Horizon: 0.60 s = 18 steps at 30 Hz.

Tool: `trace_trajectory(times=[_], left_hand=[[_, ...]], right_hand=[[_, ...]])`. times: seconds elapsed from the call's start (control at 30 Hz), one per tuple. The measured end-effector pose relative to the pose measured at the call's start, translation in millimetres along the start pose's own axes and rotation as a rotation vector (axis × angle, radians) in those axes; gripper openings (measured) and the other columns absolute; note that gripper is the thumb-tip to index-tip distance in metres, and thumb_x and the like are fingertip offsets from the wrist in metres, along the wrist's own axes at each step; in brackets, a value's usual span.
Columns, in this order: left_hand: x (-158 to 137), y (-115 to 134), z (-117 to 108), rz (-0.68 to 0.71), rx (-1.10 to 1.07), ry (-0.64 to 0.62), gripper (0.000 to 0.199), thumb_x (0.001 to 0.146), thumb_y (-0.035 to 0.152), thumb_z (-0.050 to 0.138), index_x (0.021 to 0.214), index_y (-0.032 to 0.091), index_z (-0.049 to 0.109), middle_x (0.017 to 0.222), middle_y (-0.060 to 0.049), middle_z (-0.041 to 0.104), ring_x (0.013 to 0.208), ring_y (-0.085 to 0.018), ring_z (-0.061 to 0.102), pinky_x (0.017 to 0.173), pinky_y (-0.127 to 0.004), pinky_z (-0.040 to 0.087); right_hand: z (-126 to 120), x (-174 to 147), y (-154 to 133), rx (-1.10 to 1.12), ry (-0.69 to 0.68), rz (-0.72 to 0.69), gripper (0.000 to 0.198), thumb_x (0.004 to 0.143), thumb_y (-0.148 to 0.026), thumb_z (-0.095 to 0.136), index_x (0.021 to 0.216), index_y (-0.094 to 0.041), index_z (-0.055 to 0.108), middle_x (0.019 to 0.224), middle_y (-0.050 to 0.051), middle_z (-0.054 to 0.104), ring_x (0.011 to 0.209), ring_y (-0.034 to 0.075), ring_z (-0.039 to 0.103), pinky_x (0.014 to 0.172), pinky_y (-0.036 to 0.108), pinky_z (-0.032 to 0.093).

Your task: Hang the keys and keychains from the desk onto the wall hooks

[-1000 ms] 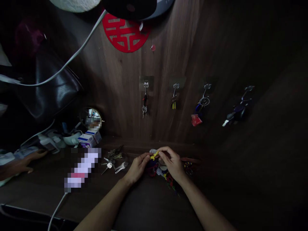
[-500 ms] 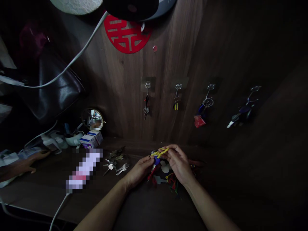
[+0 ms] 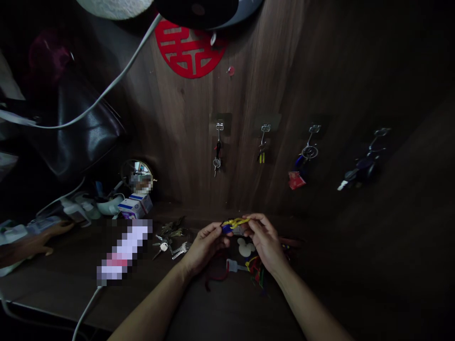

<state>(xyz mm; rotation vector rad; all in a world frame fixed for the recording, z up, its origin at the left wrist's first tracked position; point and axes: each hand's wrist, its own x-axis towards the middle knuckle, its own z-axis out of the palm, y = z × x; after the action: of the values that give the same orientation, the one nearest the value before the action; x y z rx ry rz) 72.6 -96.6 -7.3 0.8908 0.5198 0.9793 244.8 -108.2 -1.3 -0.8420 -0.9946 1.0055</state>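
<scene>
Suspending a yellow braided cord (image 3: 239,222) between both hands, over the dark wooden tabletop (image 3: 60,279). Left hand (image 3: 205,246): fingertips pinched on a blue fob (image 3: 226,229) at the cord's left end. Right hand (image 3: 265,240): fingertips clamped on its right end. Pale mouse-head charm (image 3: 246,247) near right wrist; loose metal keys (image 3: 171,236) left of left hand.

Cord (image 3: 242,221) runs between left hand (image 3: 203,245) and right hand (image 3: 265,239). Loose keys (image 3: 163,246) lie on table (image 3: 142,303), left of left hand; boxes (image 3: 131,207) sit farther left, mirror (image 3: 138,173) behind them. Four key sets (image 3: 217,163) hang in a row on wall (image 3: 185,142), beyond both hands.
</scene>
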Motion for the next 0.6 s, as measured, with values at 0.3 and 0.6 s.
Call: trace_trajectory(times=[0.3,0.6], left_hand=[[2.6,-3.9,0.1,0.109,0.120,0.084,0.036,0.064,0.027,0.076,0.097,0.018,0.063,0.093,-0.002,0.064,0.078,-0.012,0.060,0.070,-0.024,0.050],[4.9,-6.9,-3.4,0.151,0.218,0.155,0.038,0.063,0.030,0.075,0.096,0.018,0.063,0.090,-0.001,0.065,0.081,-0.014,0.061,0.073,-0.027,0.052]], right_hand=[[-0.6,0.4,1.0,0.036,-0.002,0.068,0.019,0.072,-0.036,0.065,0.084,-0.023,0.058,0.069,-0.001,0.064,0.062,0.014,0.059,0.056,0.025,0.044],[-3.0,2.9,3.4,0.039,0.070,0.127,0.026,0.064,-0.036,0.073,0.080,-0.021,0.058,0.080,0.000,0.065,0.070,0.015,0.062,0.053,0.022,0.046]])
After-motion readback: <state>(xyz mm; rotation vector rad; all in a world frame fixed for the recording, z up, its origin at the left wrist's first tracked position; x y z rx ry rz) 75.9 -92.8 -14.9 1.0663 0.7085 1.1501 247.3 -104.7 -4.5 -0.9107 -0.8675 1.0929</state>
